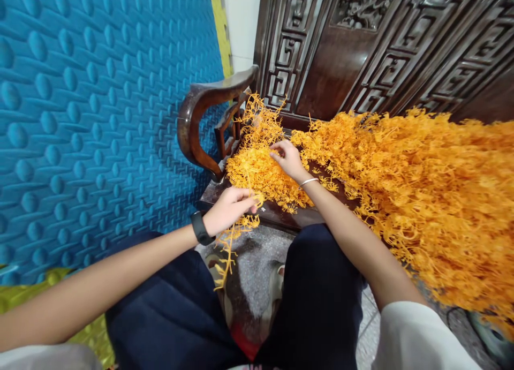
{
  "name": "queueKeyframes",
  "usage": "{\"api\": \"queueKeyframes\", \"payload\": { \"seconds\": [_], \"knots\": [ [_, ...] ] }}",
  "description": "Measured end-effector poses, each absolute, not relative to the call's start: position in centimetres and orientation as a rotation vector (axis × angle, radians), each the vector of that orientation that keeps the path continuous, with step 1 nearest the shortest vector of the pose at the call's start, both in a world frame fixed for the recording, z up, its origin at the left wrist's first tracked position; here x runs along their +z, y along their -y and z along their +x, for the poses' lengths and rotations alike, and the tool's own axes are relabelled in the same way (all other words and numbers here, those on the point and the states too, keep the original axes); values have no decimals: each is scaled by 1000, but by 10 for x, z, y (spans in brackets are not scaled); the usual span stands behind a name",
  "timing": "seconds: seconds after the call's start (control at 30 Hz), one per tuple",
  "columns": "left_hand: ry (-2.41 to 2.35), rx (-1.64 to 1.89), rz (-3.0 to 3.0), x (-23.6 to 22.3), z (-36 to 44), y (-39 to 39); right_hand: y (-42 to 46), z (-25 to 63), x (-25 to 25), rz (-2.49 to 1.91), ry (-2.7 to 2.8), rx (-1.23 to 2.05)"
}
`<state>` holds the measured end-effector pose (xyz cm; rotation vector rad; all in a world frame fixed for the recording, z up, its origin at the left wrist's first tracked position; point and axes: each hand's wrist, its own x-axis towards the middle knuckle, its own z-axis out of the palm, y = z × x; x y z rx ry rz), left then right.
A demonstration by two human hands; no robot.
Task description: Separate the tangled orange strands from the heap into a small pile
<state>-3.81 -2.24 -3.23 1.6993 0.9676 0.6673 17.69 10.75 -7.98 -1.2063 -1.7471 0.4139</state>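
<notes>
My left hand (235, 206), with a dark band on its wrist, is closed in a pinch on an orange plastic sprig (227, 252). The sprig's thin branched stem hangs below the hand, between my knees. My right hand (289, 160), with a pale bangle, hovers over or touches a small pile of yellow-orange plastic pieces (257, 169). Its fingers curve with a gap to the thumb, and I see nothing held there. Behind the small pile lie loose orange sprigs (263, 126).
Orange sprigs in a large heap (433, 182) cover the right of the dark wooden bench seat. A curved armrest (209, 94) stands at the left, a carved backrest (337, 65) behind. Blue foam matting (100, 107) covers the floor at left; grey speckled floor (257, 273) shows between my feet.
</notes>
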Motion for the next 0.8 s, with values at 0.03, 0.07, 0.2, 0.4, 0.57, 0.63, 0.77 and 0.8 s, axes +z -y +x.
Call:
{"api": "queueKeyframes", "payload": {
  "seconds": [0.03, 0.07, 0.2, 0.4, 0.57, 0.63, 0.77, 0.8],
  "knots": [
    [-976, 669, 1696, -32, -39, 22, -108, 178, -80, -1220, 1752, 395],
    [-988, 670, 1694, -32, -39, 21, -108, 179, -79, -1231, 1749, 386],
    [-1028, 691, 1690, -32, -40, 19, -99, 173, -66, -1197, 1637, 487],
    [-1100, 758, 1629, -33, -47, 6, -35, 119, -28, -963, 1668, 1083],
    [-1162, 857, 1661, -31, -57, -8, -5, 92, -26, -914, 1734, 1134],
    [-1148, 827, 1686, -29, -60, -9, -7, 92, -28, -903, 1697, 1144],
    [-1139, 766, 1664, -23, -66, -7, -15, 98, -26, -911, 1586, 1227],
    [-1141, 753, 1654, -22, -67, -6, -16, 99, -24, -903, 1555, 1275]
  ]
}}
